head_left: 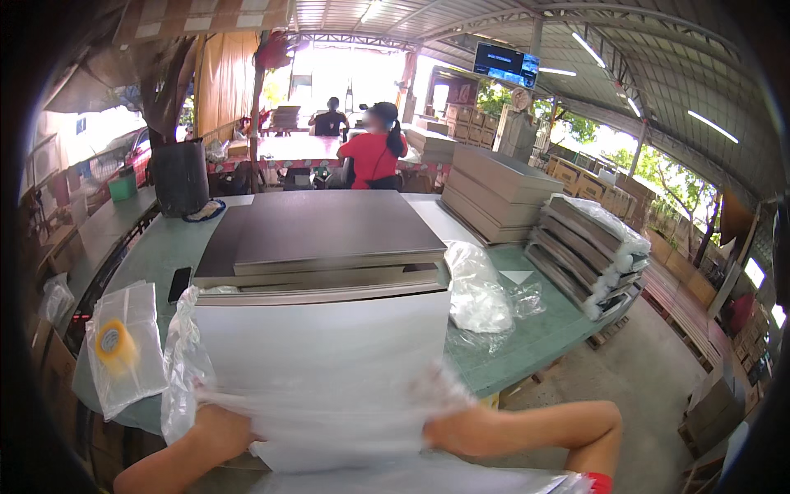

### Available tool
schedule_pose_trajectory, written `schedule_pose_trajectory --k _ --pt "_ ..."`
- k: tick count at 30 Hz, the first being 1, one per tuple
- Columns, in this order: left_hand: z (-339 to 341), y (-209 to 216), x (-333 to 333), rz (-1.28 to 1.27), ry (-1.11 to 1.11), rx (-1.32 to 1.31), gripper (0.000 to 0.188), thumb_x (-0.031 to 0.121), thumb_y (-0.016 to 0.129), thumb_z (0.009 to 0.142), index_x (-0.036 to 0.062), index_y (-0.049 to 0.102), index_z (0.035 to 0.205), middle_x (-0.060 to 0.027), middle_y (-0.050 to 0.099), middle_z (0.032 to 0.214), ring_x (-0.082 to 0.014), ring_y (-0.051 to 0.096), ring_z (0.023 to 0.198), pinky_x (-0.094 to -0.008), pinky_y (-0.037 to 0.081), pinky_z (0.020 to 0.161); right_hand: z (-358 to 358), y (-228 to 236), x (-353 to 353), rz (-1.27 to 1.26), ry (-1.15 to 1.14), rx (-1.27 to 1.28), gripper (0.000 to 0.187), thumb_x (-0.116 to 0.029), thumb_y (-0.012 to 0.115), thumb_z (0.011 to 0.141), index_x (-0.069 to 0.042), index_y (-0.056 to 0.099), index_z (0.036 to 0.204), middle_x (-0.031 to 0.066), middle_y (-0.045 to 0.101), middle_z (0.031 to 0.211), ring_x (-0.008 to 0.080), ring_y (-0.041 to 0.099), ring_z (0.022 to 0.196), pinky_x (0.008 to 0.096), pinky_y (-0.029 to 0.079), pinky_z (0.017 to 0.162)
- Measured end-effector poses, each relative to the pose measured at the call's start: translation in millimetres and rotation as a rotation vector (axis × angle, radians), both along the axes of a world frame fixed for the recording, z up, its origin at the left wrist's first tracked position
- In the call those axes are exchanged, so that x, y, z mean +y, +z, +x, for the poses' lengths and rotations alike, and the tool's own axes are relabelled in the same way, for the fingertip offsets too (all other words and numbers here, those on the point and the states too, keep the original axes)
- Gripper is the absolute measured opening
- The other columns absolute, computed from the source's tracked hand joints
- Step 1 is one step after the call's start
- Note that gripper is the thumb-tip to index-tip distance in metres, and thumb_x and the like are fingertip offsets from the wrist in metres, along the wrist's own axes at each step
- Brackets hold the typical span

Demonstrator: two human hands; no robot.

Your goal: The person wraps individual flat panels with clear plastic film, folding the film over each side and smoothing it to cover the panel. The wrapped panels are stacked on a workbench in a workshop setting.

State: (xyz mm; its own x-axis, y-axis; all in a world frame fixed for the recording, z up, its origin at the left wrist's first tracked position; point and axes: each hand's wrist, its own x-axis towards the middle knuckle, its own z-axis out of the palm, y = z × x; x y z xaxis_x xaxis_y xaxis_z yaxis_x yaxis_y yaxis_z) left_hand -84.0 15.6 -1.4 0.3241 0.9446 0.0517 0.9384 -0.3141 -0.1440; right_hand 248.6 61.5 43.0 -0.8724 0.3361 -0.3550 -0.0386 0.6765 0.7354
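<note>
A large light-grey panel (321,337) lies flat in front of me, its near part covered by clear plastic film that is smeared by motion. At its near left corner my left hand (226,428) is closed on a clear plastic bag (183,362), which bunches along the panel's left side. On the opposite side my right hand (454,430) is closed too, gripping the film at the panel's right edge; its fingers are blurred. Just beyond the panel rises a stack of dark brown-topped boards (337,226).
A tape roll (116,346) rests on flat plastic bags (144,309) at left, near a phone (180,285). Crumpled plastic (477,292), a wrapped board stack (588,251) and grey boards (502,193) stand right on the green table (527,350). Two people are farther back.
</note>
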Motion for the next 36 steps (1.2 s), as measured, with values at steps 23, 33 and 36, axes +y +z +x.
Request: schedule_pose_trajectory --k 23,33,36 --pt "-36 -70 -43 -0.453 -0.198 0.395 0.024 0.028 0.051 0.075 0.0059 0.060 0.073 -0.0122 0.060 0.077 -0.0272 0.058 0.075 -0.0337 0.047 0.059 19 50 32 -1.017 -0.212 1.110 0.019 -0.010 0.064 0.063 -0.005 0.058 0.080 0.0082 0.059 0.073 0.0194 0.058 0.066 0.0293 0.046 0.056" --pt "-84 64 -1 0.825 0.566 -0.525 0.005 0.003 0.056 0.067 0.0022 0.053 0.070 -0.0064 0.048 0.055 -0.0163 0.048 0.052 -0.0272 0.041 0.053 26 -11 94 -0.349 -0.133 1.514 0.030 -0.002 0.056 0.056 -0.004 0.056 0.086 0.0065 0.053 0.068 0.0195 0.050 0.061 0.0312 0.040 0.056" --pt "-104 43 19 0.905 0.476 -0.622 0.038 -0.009 0.051 0.060 0.0038 0.051 0.096 -0.0077 0.049 0.068 -0.0196 0.048 0.058 -0.0283 0.042 0.056 3 2 83 -0.472 -0.301 1.455 0.043 0.006 0.051 0.047 -0.004 0.056 0.088 0.0097 0.054 0.079 0.0260 0.052 0.074 0.0332 0.041 0.061"
